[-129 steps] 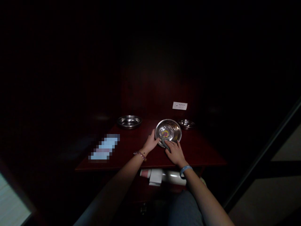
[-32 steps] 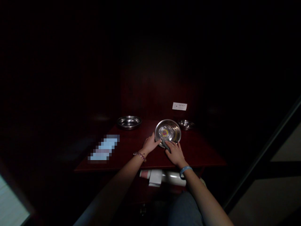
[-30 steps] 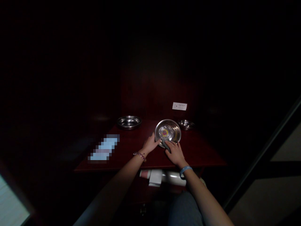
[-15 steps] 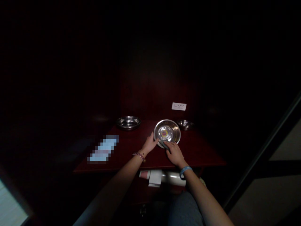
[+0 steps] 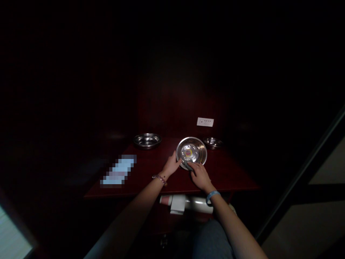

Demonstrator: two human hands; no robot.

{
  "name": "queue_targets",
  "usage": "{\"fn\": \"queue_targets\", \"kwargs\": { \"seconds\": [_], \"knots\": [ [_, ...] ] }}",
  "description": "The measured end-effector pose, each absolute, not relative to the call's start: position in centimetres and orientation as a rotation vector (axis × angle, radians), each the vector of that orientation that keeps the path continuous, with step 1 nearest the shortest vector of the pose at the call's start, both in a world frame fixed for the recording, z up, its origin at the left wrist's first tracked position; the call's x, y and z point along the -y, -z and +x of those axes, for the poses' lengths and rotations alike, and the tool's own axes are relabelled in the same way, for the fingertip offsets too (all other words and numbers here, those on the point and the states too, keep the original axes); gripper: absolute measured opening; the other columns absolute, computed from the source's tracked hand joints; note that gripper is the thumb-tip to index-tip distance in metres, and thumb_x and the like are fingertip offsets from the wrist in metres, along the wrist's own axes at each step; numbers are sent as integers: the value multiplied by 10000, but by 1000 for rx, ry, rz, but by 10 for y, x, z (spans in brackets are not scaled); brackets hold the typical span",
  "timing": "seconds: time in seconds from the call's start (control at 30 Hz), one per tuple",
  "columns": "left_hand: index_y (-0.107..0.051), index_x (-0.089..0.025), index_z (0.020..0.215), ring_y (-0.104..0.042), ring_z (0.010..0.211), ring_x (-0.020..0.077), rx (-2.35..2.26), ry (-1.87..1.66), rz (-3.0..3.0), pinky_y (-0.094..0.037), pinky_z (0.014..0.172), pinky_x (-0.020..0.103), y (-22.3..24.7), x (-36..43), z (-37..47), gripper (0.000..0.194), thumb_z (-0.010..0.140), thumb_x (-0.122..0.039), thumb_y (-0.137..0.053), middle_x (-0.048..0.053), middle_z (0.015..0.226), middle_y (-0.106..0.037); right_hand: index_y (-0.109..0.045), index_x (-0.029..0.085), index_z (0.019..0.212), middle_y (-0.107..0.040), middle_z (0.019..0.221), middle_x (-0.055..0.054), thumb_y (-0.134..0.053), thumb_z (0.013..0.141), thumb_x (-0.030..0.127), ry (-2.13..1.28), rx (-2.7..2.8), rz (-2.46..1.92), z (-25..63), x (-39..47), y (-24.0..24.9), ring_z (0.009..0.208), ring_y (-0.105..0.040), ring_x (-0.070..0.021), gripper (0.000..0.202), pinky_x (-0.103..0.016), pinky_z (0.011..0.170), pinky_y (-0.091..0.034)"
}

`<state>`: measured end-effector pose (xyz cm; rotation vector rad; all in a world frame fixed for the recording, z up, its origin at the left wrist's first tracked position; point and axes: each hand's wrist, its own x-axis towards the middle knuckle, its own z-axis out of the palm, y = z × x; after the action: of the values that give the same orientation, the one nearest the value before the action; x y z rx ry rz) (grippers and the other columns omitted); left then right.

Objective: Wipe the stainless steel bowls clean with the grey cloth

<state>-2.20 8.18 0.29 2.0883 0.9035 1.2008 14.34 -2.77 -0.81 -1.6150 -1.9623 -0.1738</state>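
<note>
Nearest in my view, below both grips, a denim-covered leg point(image 5: 214, 241) shows between the person's forearms. A low shelf point(image 5: 159, 223) sits just beyond it, bearing paper cups point(image 5: 165, 200) lying on their side, a folded white paper point(image 5: 178, 204) and a shiny pale cylinder point(image 5: 198, 204), partly hidden by the right wrist. Above that shelf I see the front of a dark red worktop point(image 5: 151, 180).

The right grip point(image 5: 201, 177), with a blue band point(image 5: 213, 195) at its wrist, curves loosely over a grey cloth point(image 5: 186, 165), fingers nearly straight, holding it against the near inner wall of a steel bowl point(image 5: 199, 149). The left grip point(image 5: 170, 167), a beaded bracelet point(image 5: 160, 179) behind it, is closed on that bowl's left rim, thumb over the edge, fingers mostly out of my sight behind. The bowl sits just ahead of and between the two grips, tilted so its opening faces me; a yellow and red label point(image 5: 189, 153) shows at its bottom. I cannot tell whether it touches the worktop.

Well left of the left grip lies a pixelated light-blue shape point(image 5: 118, 171). Farther ahead of that grip, to its left, rests a wide steel basin point(image 5: 147, 138); beyond the right grip, slightly rightward, a small steel dish point(image 5: 213, 143). Farthest, above the dish, I make out a white socket panel point(image 5: 205, 122) on a dark wall point(image 5: 178, 104).
</note>
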Motion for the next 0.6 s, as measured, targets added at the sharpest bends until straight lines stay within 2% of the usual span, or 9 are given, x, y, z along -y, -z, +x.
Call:
{"fn": "queue_targets", "kwargs": {
  "seconds": [0.2,0.37,0.6],
  "knots": [
    [-480,-166,1217,-682,936,213,-893,-1218,2082,-524,826,327,-2,-84,-22,380,856,-273,-526,95,1059,-704,-536,209,1335,-599,1324,-61,-448,832,109,178,1959,-1608,143,28,7,1258,-473,-203,521,-403,1117,-304],
    [-486,-147,1210,-686,869,212,-936,-1227,2070,-525,792,329,0,-86,-21,382,846,-257,-525,95,990,-710,-527,229,1336,-610,1309,-44,-430,856,130,159,1968,-1572,142,30,4,1217,-509,-195,500,-384,1100,-321],
    [-479,-151,1242,-682,911,210,-902,-1232,2045,-515,835,332,0,-86,-22,409,845,-238,-525,103,1039,-704,-490,243,1360,-601,1317,-30,-374,909,177,304,1745,-1653,141,37,-5,1222,-493,-188,470,-410,1154,-199]
  ]
}}
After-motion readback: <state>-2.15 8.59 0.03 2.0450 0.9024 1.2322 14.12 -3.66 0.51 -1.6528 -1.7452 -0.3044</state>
